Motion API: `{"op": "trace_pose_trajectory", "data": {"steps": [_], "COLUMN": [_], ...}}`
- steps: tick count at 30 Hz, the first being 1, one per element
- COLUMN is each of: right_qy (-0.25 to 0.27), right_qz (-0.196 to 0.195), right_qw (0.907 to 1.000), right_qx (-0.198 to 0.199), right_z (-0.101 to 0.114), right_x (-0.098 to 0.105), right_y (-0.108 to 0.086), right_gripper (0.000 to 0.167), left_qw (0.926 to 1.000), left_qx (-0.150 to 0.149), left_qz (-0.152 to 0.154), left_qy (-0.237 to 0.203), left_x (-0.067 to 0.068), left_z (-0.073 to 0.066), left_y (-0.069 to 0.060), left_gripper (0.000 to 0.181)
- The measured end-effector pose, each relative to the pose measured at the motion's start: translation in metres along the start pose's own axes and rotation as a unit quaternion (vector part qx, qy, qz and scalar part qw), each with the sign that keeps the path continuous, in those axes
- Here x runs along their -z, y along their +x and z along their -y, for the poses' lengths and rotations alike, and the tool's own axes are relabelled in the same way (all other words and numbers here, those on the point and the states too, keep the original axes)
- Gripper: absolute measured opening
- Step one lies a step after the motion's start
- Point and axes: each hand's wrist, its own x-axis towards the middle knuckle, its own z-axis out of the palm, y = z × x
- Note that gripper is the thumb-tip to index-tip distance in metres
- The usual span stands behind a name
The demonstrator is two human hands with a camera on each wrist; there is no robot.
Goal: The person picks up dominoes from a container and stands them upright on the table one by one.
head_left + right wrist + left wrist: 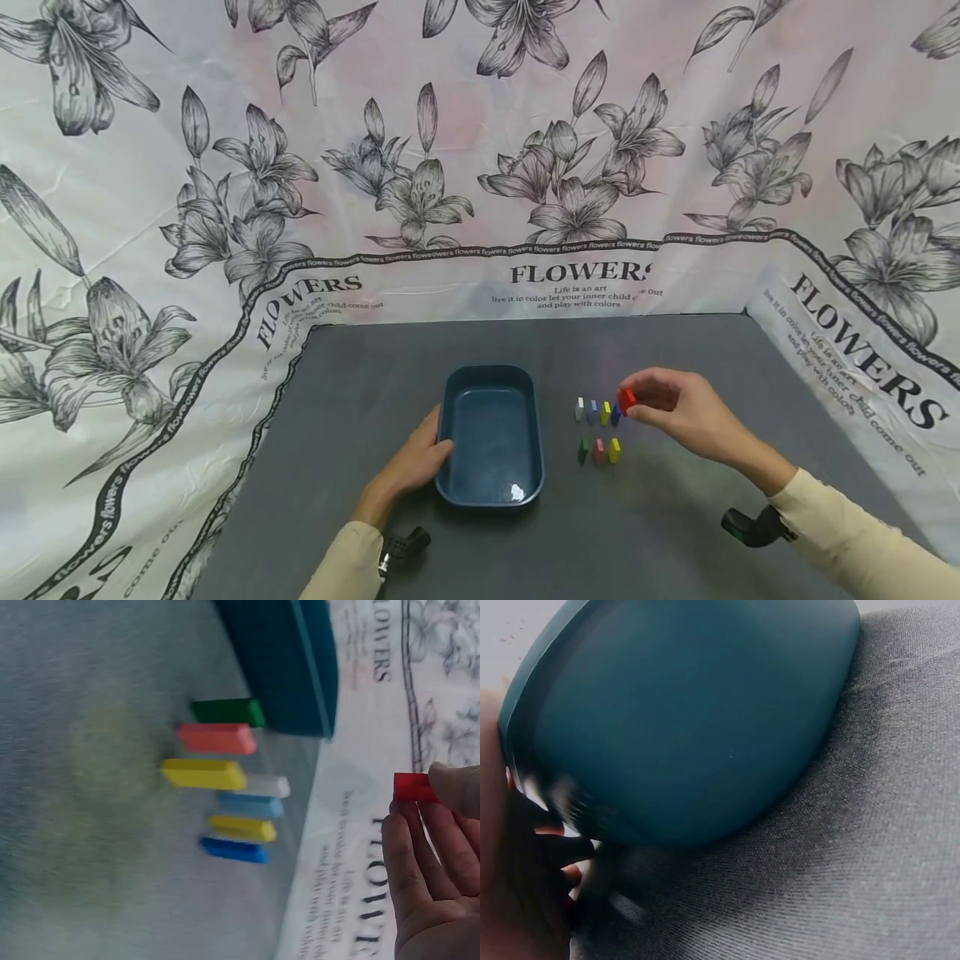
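A deep blue rectangular dish (489, 498) rests on the grey table, its long sides running away from me. My left hand (414, 457) grips the dish's left side, thumb at the rim and fingers along the outer wall; the left wrist view shows those fingers (562, 847) against it. Between thumb and fingers, my right hand (693, 412) pinches a red block (412, 787) just right of the back row. Small upright blocks stand right of the dish: white (579, 408), light blue (592, 411), yellow (605, 412) and dark blue (616, 415) behind; green (582, 451), pinkish red (597, 451) and yellow (614, 451) in front.
The grey tabletop (360, 383) spreads around the dish and the blocks. A white cloth printed with flowers and lettering (442, 287) hangs behind and along both sides. Black devices (753, 527) are worn at both wrists.
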Motion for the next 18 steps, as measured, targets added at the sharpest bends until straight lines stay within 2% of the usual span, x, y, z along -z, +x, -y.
{"op": "trace_pose_trajectory", "data": {"steps": [1,4,7,9,11,14,18], "right_qy": [-0.002,-0.010,-0.014,-0.019,-0.021,-0.027,-0.034], "right_qz": [-0.001,-0.002,-0.002,-0.002,-0.002,-0.003,0.004], "right_qw": [1.0000,0.9997,0.9993,0.9989,0.9985,0.9986,0.9988], "right_qx": [-0.005,-0.020,-0.035,-0.044,-0.050,-0.045,-0.036], "right_z": [-0.006,-0.022,-0.034,-0.042,-0.049,-0.059,-0.069], "right_x": [-0.001,-0.004,-0.008,-0.010,-0.014,-0.020,-0.027], "right_y": [-0.002,-0.009,-0.015,-0.017,-0.019,-0.020,-0.021], "right_gripper": [0.029,0.030,0.028,0.027,0.026,0.026,0.026], "left_qw": [1.0000,0.9997,0.9992,0.9995,0.9999,0.9999,0.9998], "left_qx": [0.003,-0.019,-0.028,-0.023,-0.007,0.005,-0.005], "left_qz": [-0.001,-0.007,-0.011,-0.007,0.002,0.007,0.001], "left_qy": [0.002,0.011,0.028,0.020,0.011,0.006,0.018], "left_x": [0.000,-0.003,-0.005,-0.003,0.000,0.003,0.002], "left_z": [0.000,0.017,0.025,0.019,0.007,-0.004,-0.004], "left_y": [0.000,0.004,0.007,0.006,0.003,0.000,0.000], "left_gripper": [0.083,0.084,0.084,0.085,0.085,0.085,0.084]}}
